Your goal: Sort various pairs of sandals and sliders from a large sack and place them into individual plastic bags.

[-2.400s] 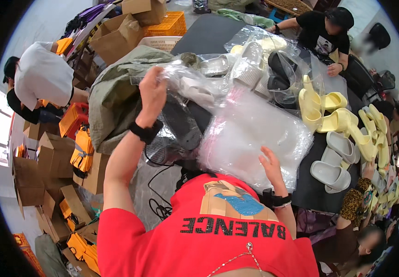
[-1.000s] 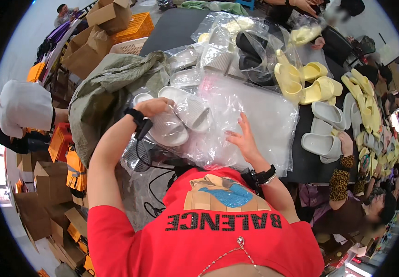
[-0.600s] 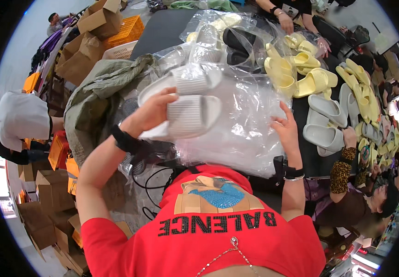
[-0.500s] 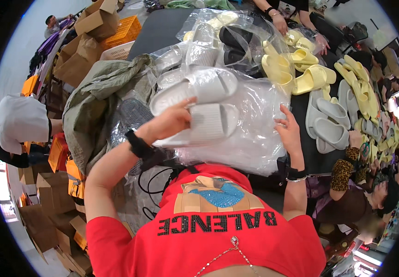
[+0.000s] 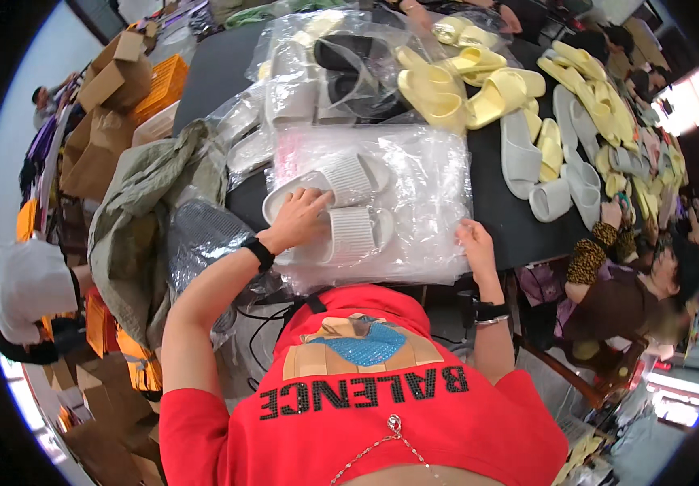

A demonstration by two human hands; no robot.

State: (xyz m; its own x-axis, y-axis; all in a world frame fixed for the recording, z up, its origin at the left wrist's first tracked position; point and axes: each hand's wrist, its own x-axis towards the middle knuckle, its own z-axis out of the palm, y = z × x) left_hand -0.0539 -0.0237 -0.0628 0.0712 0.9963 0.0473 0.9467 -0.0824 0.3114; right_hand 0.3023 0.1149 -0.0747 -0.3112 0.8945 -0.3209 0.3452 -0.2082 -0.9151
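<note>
Basically, half-curled left hand (image 5: 301, 219) touches pale slippers (image 5: 352, 231) under its fingers; right hand (image 5: 476, 245), nearly closed, meets clear bags (image 5: 426, 190) beside that grip, either hold unclear: best steady the pair.

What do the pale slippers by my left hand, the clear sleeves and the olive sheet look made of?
Pale slippers: probably moulded foam or rubber, matte, with thick ribbed straps.
Clear sleeves: thin plastic film, glossy, judging by glare and creases.
Olive sheet: perhaps woven fabric, dull, falling in wrinkled folds.
</note>
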